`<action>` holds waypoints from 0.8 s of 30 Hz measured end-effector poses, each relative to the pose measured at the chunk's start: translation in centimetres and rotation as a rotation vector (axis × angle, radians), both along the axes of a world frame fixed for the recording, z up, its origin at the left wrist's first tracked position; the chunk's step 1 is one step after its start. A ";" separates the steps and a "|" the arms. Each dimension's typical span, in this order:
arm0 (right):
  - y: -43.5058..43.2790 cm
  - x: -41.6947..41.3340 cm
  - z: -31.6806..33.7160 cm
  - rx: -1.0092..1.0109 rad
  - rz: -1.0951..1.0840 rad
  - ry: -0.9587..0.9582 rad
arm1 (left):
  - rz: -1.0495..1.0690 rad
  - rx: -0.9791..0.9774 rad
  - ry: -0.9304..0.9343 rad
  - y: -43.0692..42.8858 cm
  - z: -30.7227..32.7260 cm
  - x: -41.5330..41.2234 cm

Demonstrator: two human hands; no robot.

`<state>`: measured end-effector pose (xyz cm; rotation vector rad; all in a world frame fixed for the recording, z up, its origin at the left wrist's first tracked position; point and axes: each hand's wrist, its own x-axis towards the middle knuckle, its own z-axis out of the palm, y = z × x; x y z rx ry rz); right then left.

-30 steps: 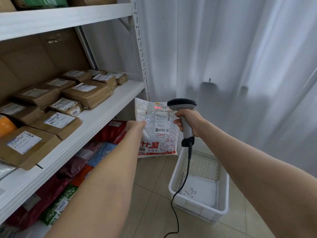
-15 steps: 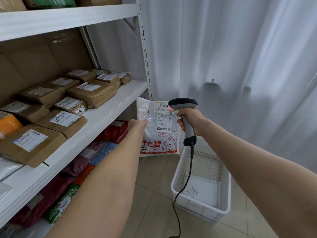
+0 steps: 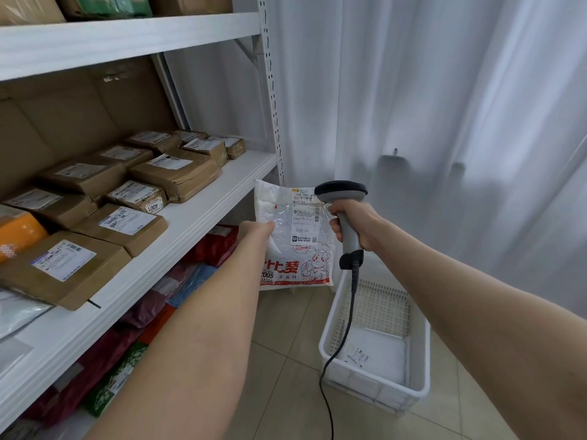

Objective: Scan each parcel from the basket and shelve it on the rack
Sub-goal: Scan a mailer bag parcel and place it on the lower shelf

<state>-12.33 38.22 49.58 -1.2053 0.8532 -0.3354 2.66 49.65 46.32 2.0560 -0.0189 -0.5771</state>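
White rack (image 3: pixel 203 201) at nine o'clock already carries many boxes (image 3: pixel 117 222). At five o'clock, a basket (image 3: pixel 425 344) holds one more parcel (image 3: pixel 378 352). Centre — the left hand (image 3: pixel 255 228) pinches a white bag (image 3: pixel 295 252), label facing the scanner (image 3: pixel 347 217) gripped by the right hand (image 3: pixel 357 223); not yet shelved.

The fingers of the left hand (image 3: pixel 255 230) lie hidden behind the white parcel (image 3: pixel 295 258) (only the thumb shows at its left edge), the print on its label (image 3: pixel 305 217) is too small to read, and the cable (image 3: pixel 327 369) of the scanner (image 3: pixel 341 193) runs off the bottom edge.
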 end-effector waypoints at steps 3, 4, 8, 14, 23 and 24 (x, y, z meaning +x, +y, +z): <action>0.3 0.2 0.1 -0.006 -0.003 0.006 | 0.000 -0.003 0.010 0.2 -0.1 0.3; 0.4 0.3 0.1 -0.012 0.000 0.011 | 0.002 -0.004 0.012 0.2 -0.1 0.4; 0.8 0.4 -0.3 -0.003 -0.004 0.014 | 0.017 -0.038 0.024 0.7 -0.6 0.9; 1.8 0.3 -2.8 0.086 -0.129 -0.010 | 0.052 -0.131 0.064 2.1 -2.6 1.8; 4.6 -1.5 -8.6 0.199 -0.269 0.095 | 0.113 -0.130 0.111 6.5 -6.5 1.9; 5.0 -1.7 -9.2 0.222 -0.257 0.106 | 0.120 -0.136 0.128 7.1 -6.7 1.7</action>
